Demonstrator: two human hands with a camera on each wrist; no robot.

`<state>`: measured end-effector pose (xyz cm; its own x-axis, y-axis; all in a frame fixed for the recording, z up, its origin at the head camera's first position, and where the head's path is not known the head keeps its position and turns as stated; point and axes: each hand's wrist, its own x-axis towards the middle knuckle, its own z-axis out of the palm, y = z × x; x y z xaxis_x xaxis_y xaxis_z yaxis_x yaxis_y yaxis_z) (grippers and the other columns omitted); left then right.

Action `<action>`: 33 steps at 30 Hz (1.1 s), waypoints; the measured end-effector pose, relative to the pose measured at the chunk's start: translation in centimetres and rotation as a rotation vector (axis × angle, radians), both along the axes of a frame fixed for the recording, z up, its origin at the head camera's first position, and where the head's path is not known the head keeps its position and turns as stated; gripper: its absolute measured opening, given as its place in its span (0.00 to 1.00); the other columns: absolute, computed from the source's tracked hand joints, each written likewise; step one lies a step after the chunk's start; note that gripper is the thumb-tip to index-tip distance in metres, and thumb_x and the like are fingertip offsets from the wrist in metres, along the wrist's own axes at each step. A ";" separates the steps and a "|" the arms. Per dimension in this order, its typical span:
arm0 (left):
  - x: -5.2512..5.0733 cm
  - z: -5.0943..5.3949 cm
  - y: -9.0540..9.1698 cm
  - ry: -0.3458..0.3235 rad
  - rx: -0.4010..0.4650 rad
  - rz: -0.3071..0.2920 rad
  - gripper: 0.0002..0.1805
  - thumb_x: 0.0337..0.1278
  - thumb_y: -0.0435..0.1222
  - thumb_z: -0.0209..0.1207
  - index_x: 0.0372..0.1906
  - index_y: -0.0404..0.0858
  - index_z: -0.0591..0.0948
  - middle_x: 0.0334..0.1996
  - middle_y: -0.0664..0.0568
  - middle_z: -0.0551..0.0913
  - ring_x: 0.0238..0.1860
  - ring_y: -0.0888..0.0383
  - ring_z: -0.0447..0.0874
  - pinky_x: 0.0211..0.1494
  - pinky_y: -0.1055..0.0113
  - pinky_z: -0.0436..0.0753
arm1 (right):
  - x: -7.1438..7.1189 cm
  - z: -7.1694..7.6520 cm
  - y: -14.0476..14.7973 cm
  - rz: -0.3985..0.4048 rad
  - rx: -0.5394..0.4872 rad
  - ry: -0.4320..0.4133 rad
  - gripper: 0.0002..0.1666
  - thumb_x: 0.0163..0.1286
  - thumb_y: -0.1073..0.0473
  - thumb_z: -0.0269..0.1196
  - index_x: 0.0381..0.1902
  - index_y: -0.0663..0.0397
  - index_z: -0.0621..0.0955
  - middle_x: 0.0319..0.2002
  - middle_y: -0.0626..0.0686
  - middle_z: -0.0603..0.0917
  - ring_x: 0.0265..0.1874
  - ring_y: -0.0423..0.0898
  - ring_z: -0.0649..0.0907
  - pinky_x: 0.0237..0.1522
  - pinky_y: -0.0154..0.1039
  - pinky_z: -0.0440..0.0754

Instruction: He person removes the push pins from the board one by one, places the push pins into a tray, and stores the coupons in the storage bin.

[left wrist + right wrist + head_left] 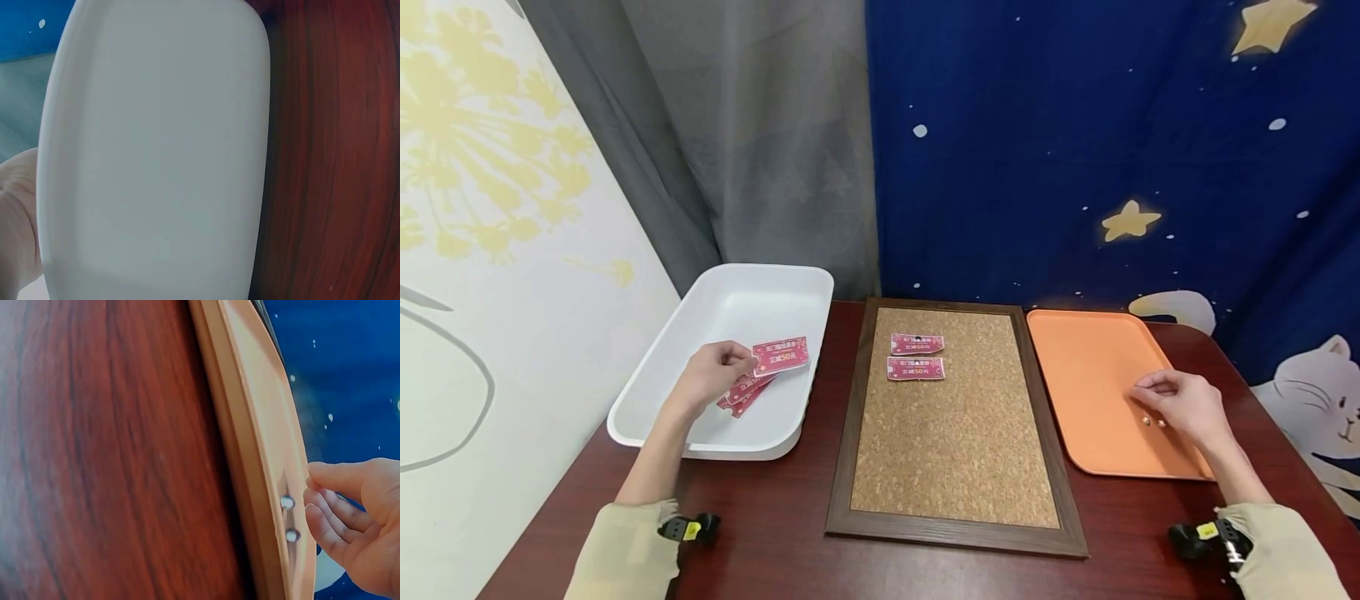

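Left hand (711, 375) pinches coupon (780, 356) above white bin (752, 287), near right rim; right hand (1187, 404) over orange tray (1097, 358) beside two studs (1146, 421) (can't tell if holding anything). Surface (760, 517) strip separates bin, corkboard (955, 450).

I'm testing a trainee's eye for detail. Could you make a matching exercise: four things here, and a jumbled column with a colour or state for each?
Things:
1. Left hand
2. Cork board
3. Tray
4. Bin

Colour or state:
A. White
B. Bearing two tickets
C. Orange
D. Holding a pinkish-red ticket

Pairs: 1-D, 2-B, 3-C, 4-A
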<state>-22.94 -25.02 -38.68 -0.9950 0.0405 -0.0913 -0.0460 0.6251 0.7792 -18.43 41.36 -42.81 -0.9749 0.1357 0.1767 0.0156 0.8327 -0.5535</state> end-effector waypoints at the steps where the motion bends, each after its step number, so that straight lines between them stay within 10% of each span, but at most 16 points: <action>1: -0.1 0.0 -0.2 0.000 -0.002 0.001 0.12 0.71 0.35 0.57 0.46 0.26 0.79 0.33 0.41 0.80 0.33 0.51 0.77 0.32 0.67 0.76 | 0.0 -0.1 0.2 -0.008 0.005 -0.004 0.16 0.66 0.53 0.71 0.37 0.64 0.85 0.29 0.56 0.88 0.21 0.34 0.79 0.25 0.31 0.73; 33: -0.7 -1.6 -4.2 -0.110 -0.178 0.046 0.16 0.66 0.34 0.59 0.47 0.22 0.78 0.31 0.43 0.81 0.31 0.55 0.76 0.35 0.63 0.72 | 1.2 -1.2 2.6 -0.035 0.042 -0.105 0.19 0.69 0.53 0.67 0.39 0.67 0.85 0.29 0.56 0.87 0.29 0.43 0.79 0.30 0.34 0.69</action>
